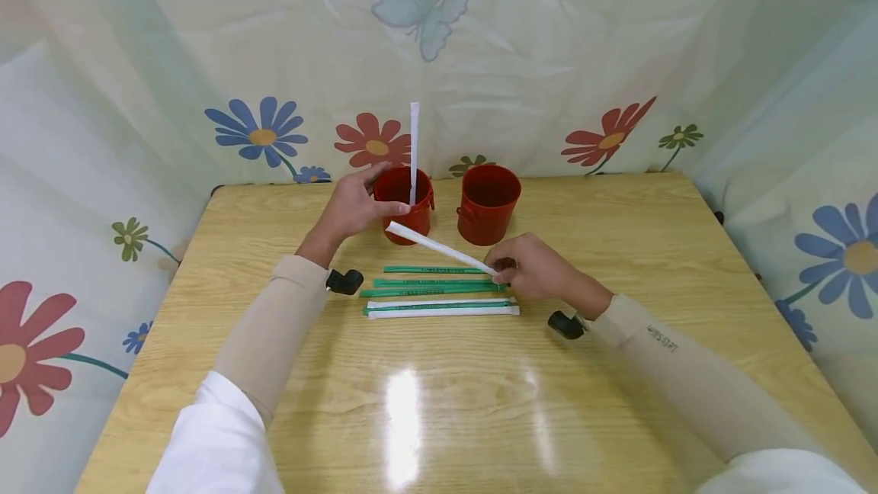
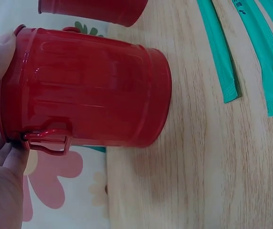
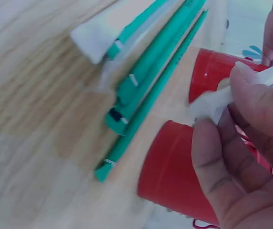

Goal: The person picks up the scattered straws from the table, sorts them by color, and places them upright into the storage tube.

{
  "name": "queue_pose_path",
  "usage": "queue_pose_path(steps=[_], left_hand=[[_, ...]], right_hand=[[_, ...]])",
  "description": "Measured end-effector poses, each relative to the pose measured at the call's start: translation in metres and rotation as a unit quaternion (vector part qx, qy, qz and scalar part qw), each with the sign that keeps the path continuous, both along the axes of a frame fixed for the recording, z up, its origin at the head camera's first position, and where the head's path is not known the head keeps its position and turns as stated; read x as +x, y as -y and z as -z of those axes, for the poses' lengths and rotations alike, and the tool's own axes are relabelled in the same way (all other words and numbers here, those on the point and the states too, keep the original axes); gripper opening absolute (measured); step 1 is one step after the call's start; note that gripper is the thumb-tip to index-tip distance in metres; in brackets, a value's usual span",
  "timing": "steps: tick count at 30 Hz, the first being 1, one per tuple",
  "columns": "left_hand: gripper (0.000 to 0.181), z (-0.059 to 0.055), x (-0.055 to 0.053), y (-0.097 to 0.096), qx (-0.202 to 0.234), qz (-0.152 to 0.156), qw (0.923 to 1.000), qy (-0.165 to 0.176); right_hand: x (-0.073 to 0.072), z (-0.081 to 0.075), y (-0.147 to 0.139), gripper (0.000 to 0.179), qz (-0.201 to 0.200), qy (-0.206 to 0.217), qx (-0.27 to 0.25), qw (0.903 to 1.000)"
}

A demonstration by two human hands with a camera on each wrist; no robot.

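Note:
My left hand (image 1: 351, 208) holds the rim of the left red bucket (image 2: 93, 88), thumb on the near side and fingers round the back and outer side. This bucket stands upright on the table with a white paper-wrapped straw (image 1: 414, 139) rising out of it. Between thumb and fingertips, my right hand (image 1: 538, 269) pinches one end of another white wrapped straw (image 1: 439, 248). That straw slants up to the left above the table, its far end in front of the left bucket. Below it lie several green wrapped straws (image 1: 425, 282) and white wrapped straws (image 1: 446, 312).
A second red bucket (image 1: 487, 213) with side handles stands upright right of the first, its mouth upward. Behind the wooden table (image 1: 590, 250) hangs a floral curtain (image 1: 549, 59), which also covers both sides.

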State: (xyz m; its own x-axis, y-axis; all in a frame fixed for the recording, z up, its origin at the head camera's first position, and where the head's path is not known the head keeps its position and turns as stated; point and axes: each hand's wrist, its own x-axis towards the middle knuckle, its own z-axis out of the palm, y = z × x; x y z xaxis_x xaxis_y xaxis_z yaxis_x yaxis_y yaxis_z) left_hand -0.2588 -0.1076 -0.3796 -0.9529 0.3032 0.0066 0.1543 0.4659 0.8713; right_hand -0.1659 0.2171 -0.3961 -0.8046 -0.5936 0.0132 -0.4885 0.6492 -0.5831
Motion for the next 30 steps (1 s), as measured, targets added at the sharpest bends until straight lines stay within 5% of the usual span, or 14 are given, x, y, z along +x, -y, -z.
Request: queue_pose_path(steps=[8,18,30], left_hand=[[0.085,0.002,-0.002,-0.001,0.009,0.004,0.9999,0.000],[0.086,0.001,-0.002,0.000,0.000,0.002,1.0000,0.002],[0.085,0.000,-0.001,0.001,-0.008,0.001,1.0000,0.002]], right_hand=[[-0.003,-0.024,0.019,0.013,-0.001,0.005,-0.068,0.9977],[-0.011,-0.059,0.053,0.009,0.013,0.014,-0.196,0.9804],[-0.026,-0.073,0.076,0.013,0.070,0.008,-0.246,0.9668]])
